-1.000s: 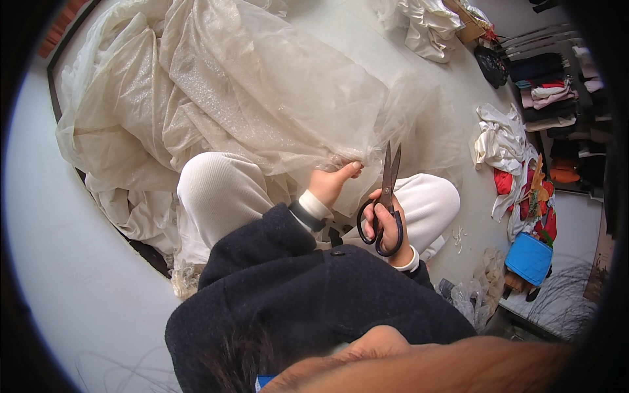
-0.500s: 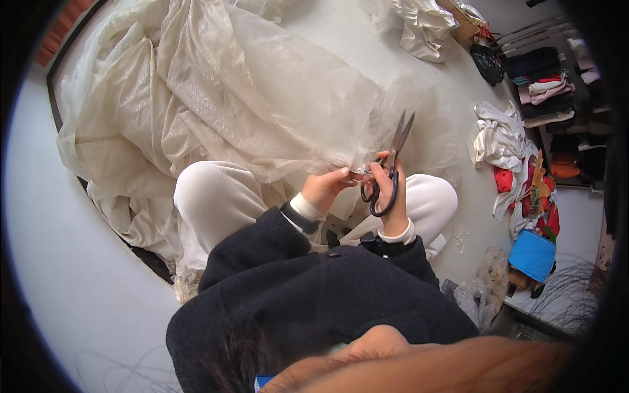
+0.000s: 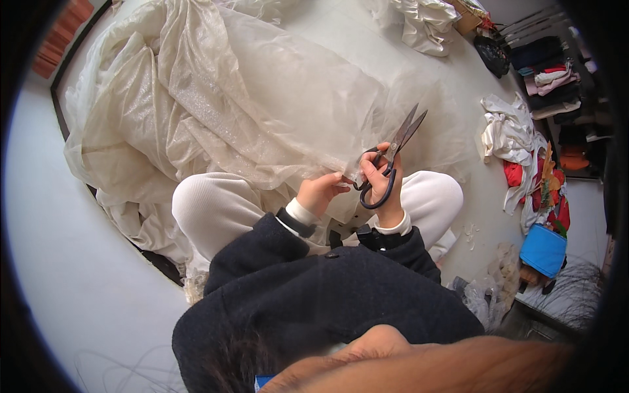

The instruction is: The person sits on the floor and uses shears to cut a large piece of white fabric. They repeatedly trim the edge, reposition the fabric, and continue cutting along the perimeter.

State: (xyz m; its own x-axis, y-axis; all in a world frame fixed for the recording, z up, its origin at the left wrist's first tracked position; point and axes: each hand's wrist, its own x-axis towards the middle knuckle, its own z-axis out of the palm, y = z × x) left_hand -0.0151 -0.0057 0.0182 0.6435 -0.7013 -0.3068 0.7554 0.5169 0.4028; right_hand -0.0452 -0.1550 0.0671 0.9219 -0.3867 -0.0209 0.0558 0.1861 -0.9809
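Observation:
In front of me spreads a large heap of sheer ivory tulle [image 3: 295, 85], partly glittery, reaching over my lap between my knees. My left hand [image 3: 320, 194] pinches the near edge of this tulle. Close beside it, my right hand [image 3: 386, 187] holds a pair of scissors [image 3: 393, 147] with black handles. The blades are slightly parted and point up and away to the right. Some tulle lies at the right fingertips; whether they also grip it is hidden by the scissors.
White fabric [image 3: 508, 128] lies in a pile at the right, beside red and orange cloth. A blue box-like item [image 3: 544, 250] and a clear plastic bag [image 3: 478, 298] are nearer. Folded clothes [image 3: 553, 82] stand stacked at far right. More white fabric [image 3: 426, 26] lies at the back.
The scissors have tilted further to the right, and my right hand has turned with them. My left hand still pinches the tulle edge, a little nearer me. The whole view has shifted slightly.

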